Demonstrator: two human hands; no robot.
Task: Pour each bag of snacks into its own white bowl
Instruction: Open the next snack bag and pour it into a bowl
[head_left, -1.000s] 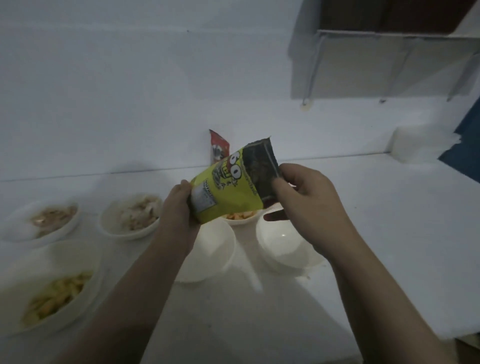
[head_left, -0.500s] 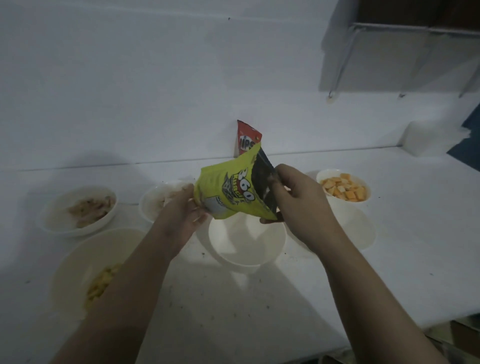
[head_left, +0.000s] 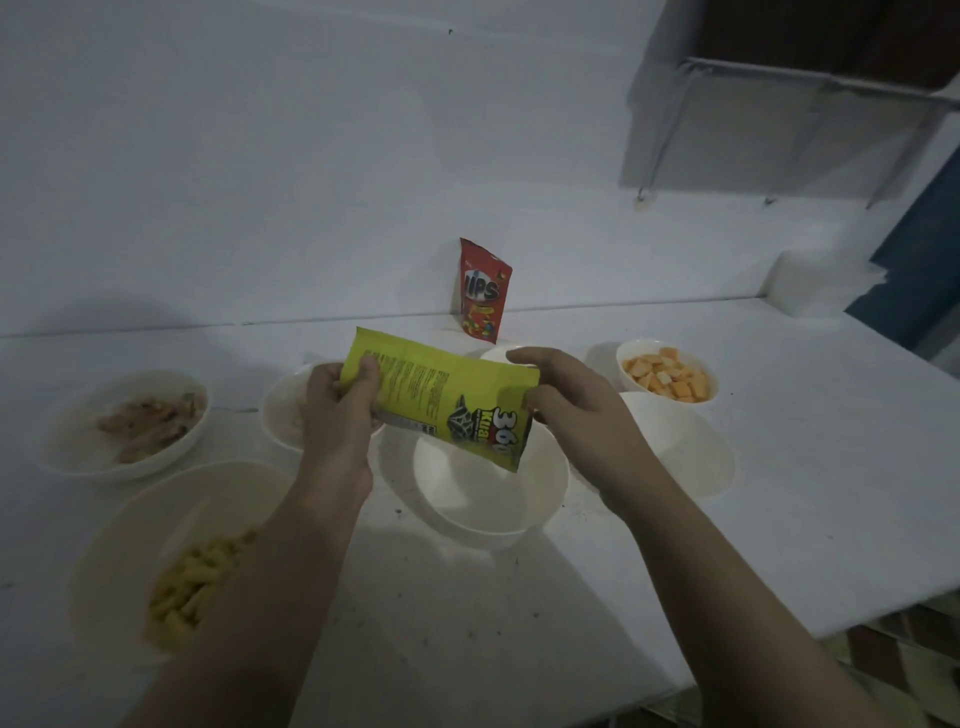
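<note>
1. The white table (head_left: 727, 519) runs along a white wall and carries all the bowls and one standing bag.
2. The biggest bowl (head_left: 130, 545) sits at the near left with yellow curled snacks (head_left: 192, 587) heaped in it; the left forearm crosses over its right edge.
3. The empty white bowl (head_left: 488, 493) stands in the middle, directly beneath the lower corner of the bag being held.
4. Another empty white bowl (head_left: 691, 447) sits to the right of it, partly behind the right wrist.
5. A bowl (head_left: 78, 441) at the far left holds brownish pieces; a further bowl (head_left: 283, 410) shows behind the left hand, its contents hidden.
6. A small bowl (head_left: 631, 364) at the back right is full of orange square crackers (head_left: 670, 376).
7. The yellow snack bag (head_left: 441, 397) is held in the air above the middle bowl. Its long axis slants from upper left down to lower right, with the printed "360" end pointing down toward the bowl. I cannot tell whether that end is open.
8. The left hand (head_left: 337, 410) pinches the bag's upper left end, thumb on the front.
9. The right hand (head_left: 576, 410) holds the bag's right edge, fingers curled around it.
10. A red bag (head_left: 483, 291) stands upright at the back, leaning on the wall.
</note>
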